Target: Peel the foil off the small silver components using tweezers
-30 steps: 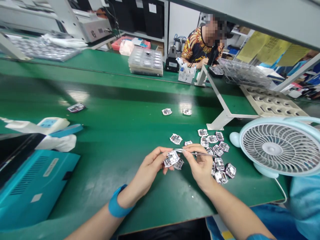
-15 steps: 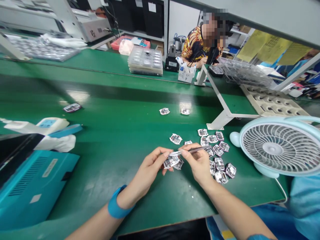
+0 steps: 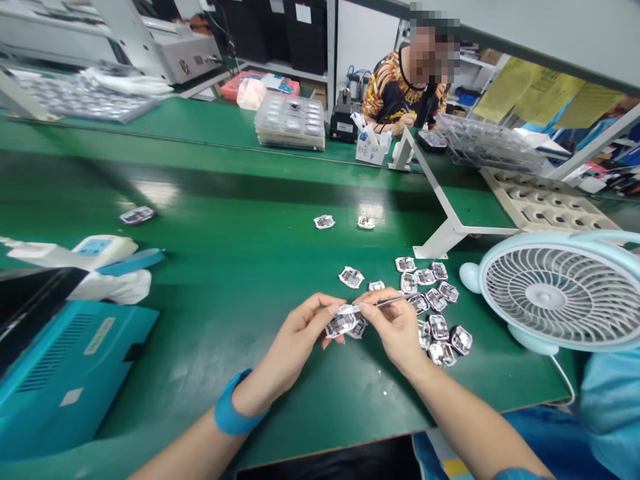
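My left hand pinches a small square electronic module with a silvery foil-like wrapping between thumb and fingers. My right hand is shut on a pair of fine metal tweezers, whose tips rest on the module's upper edge. A further module lies partly hidden under my hands. Just right of them, a loose pile of similar modules lies on the green bench top, almost touching my right fingers.
A pale blue desk fan stands to the right of the pile. At left are a teal machine and a white device. A white metal bracket rises ahead. Beyond, a co-worker sits by stacked trays.
The tweezers have swung round and now point more into my left hand's grip, with my right hand closer to the module. The far scene has shifted slightly left as my head turned.
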{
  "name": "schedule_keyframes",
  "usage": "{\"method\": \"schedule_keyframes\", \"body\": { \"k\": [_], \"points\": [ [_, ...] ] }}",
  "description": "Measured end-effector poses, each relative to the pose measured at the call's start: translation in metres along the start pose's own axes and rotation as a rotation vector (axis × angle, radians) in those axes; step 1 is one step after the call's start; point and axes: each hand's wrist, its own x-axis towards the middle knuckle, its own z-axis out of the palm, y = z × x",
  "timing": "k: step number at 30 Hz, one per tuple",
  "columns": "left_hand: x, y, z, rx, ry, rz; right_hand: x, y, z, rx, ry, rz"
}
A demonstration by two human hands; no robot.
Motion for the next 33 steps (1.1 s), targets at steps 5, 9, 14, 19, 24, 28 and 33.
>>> {"method": "schedule_keyframes", "body": {
  "k": [5,9,14,19,24,28,33],
  "points": [
    [0.0023,-0.0009,-0.0036,0.009,0.007,-0.017,-0.0026,-0.0022,-0.0011,-0.041,-0.070,-0.147],
    [0.0024,-0.0006,-0.0062,-0.004,0.008,-0.089,-0.0029,-0.0041,-0.0031,-0.127,-0.078,-0.284],
    [0.0009,0.0026,-0.0057,-0.024,-0.001,-0.137,-0.0019,-0.0031,-0.0040,-0.151,-0.106,-0.316],
    [0.0000,0.0051,-0.0060,-0.026,-0.022,-0.169,-0.0006,-0.0023,-0.0057,-0.183,-0.118,-0.307],
    [0.0011,0.0027,-0.0068,0.002,-0.033,-0.154,0.0009,-0.0001,-0.0076,-0.121,-0.106,-0.296],
    [0.0028,-0.0006,-0.0067,0.021,-0.039,-0.135,0.0010,0.0007,-0.0075,-0.067,-0.111,-0.227],
    [0.0038,-0.0022,-0.0065,0.046,-0.051,-0.137,0.0007,-0.0016,-0.0071,-0.055,-0.129,-0.207]
  ]
}}
